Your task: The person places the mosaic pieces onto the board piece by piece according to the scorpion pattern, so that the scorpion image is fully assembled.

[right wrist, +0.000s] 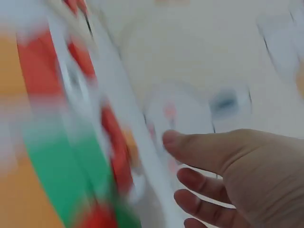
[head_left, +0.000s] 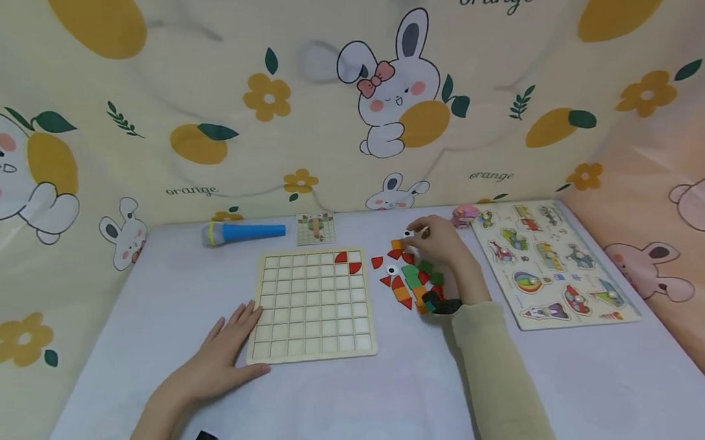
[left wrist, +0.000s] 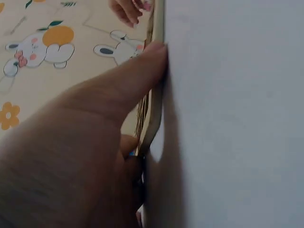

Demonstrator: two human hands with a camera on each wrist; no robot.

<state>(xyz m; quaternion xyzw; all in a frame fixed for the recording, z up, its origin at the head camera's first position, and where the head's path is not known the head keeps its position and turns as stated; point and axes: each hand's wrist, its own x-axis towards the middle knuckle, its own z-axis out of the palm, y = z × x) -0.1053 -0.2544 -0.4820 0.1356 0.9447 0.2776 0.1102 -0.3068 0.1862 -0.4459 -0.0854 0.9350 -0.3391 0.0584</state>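
A square wooden grid board lies on the table with two red quarter-round pieces in its upper right cells. My left hand rests at the board's lower left corner with fingers spread; the left wrist view shows the thumb along the board's edge. Right of the board lies a loose group of red, orange and green pieces, with a round eye piece among them. Over the group's far end is my right hand, close to another eye piece. Its thumb and fingers stand apart in the right wrist view, nothing between them.
Behind the board lie a small pattern card and a blue toy microphone. A wooden picture puzzle board lies at the right, with a pink toy by its far corner. A printed cloth hangs behind the table.
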